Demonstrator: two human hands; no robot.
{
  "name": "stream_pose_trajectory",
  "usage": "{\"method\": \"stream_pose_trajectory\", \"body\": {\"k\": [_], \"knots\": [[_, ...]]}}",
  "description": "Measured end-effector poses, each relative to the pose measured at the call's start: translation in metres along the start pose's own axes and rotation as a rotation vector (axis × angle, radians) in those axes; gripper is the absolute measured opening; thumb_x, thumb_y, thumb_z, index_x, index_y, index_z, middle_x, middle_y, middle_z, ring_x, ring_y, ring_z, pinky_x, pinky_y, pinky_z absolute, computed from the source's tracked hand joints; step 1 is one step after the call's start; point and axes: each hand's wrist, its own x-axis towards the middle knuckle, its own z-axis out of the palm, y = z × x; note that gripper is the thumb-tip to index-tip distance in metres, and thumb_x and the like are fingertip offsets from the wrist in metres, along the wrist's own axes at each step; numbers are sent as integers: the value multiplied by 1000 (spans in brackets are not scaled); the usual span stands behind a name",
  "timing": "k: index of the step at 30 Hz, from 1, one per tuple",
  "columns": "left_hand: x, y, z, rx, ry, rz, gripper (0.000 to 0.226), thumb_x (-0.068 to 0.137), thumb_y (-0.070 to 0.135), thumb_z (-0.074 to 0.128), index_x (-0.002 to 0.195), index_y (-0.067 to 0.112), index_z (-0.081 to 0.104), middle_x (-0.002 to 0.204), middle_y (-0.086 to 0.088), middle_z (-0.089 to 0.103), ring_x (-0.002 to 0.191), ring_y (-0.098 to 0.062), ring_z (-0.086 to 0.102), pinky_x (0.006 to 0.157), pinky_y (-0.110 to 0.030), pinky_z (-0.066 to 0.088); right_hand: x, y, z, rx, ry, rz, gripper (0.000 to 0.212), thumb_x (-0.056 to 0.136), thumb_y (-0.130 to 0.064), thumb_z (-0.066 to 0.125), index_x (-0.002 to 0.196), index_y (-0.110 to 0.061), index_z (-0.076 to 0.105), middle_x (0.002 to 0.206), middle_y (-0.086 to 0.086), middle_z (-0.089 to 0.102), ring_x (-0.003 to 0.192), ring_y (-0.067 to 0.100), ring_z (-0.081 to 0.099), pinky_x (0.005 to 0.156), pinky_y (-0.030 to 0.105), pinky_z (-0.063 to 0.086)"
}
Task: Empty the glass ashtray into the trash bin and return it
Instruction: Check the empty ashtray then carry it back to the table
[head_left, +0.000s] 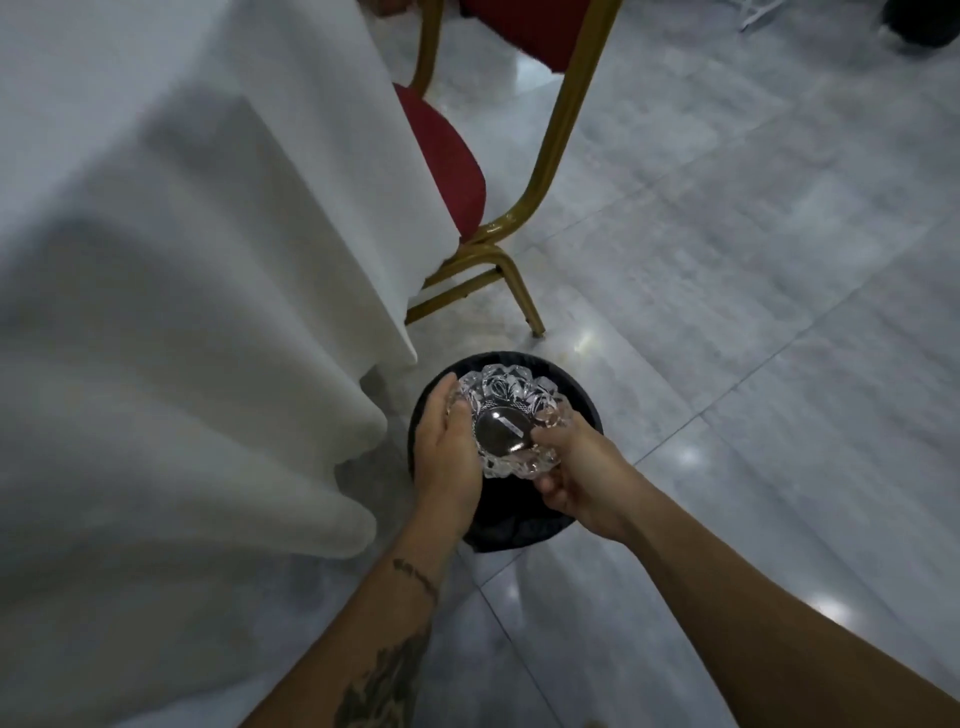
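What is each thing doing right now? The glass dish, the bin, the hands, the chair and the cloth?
ashtray: held over the bin, tilted; contents unclear.
bin: open, black liner, on the floor.
left hand: gripping the ashtray's left rim.
right hand: gripping its right rim.
chair: standing, pushed in by the table.
tablecloth: hanging in folds near the floor.

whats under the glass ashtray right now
The black-lined trash bin sits directly below the glass ashtray, which the left hand and right hand hold by its edges. The bin's contents are hidden by the ashtray and hands.
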Motion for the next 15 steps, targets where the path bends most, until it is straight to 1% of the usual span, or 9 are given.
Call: {"method": "stream_pose_trajectory", "body": {"k": [2,4,5,7,8,10,11,12,15], "knots": [[-19,24,-5,-4,10,-10,40,104,15,42,142,19,53,133,5,55,120,-12,53,87,-17,45,-23,-11,5,-6,0,-1,22,101,-16,54,121,-25,55,87,10,63,44,15,49,42,23,35],[-44,66,-15,-50,20,-43,40,103,11,42,140,17,55,132,0,60,116,-17,59,88,-22,52,-64,-37,11,-55,13,-14,27,100,-18,55,127,-22,53,86,10,71,47,16,51,45,25,37],[-60,90,-22,-75,31,-56,38,103,9,42,137,15,57,125,-2,64,108,-16,63,83,-20,54,-88,-51,15,-85,10,-26,27,101,-18,55,127,-21,53,85,9,75,49,17,52,45,25,38],[-97,140,-38,-115,49,-78,32,102,4,42,127,13,60,109,1,67,93,-9,64,68,-10,52,-139,-78,23,-174,-2,-52,27,101,-17,54,128,-17,53,93,12,76,51,18,53,44,25,40],[-113,163,-47,-139,55,-99,30,102,4,42,124,14,60,109,-1,67,94,-12,64,70,-11,52,-165,-94,28,-215,-13,-63,27,101,-16,53,128,-16,55,96,14,73,53,18,53,44,26,41],[-140,205,-66,-177,42,-130,27,100,10,47,119,21,61,120,-8,67,106,-24,65,89,-31,56,-213,-124,41,-270,-41,-87,22,102,-15,52,123,-19,56,96,15,66,55,18,53,45,27,43],[-153,225,-75,-198,43,-126,28,98,11,48,118,24,63,124,-12,67,110,-29,65,94,-41,55,-236,-139,48,-282,-58,-102,19,102,-15,51,119,-23,55,95,15,63,56,18,52,47,27,44],[-164,242,-86,-219,47,-114,30,97,10,47,118,22,65,124,-16,68,109,-31,67,92,-43,57,-258,-152,57,-285,-77,-128,20,103,-15,51,119,-27,52,95,15,61,56,18,52,48,28,44],[-190,293,-117,-245,73,-39,33,99,3,45,124,10,65,119,-19,71,95,-24,70,71,-22,57,-305,-182,84,-326,-138,-209,33,101,-18,55,128,-32,43,97,14,61,55,17,52,50,31,46]]}}
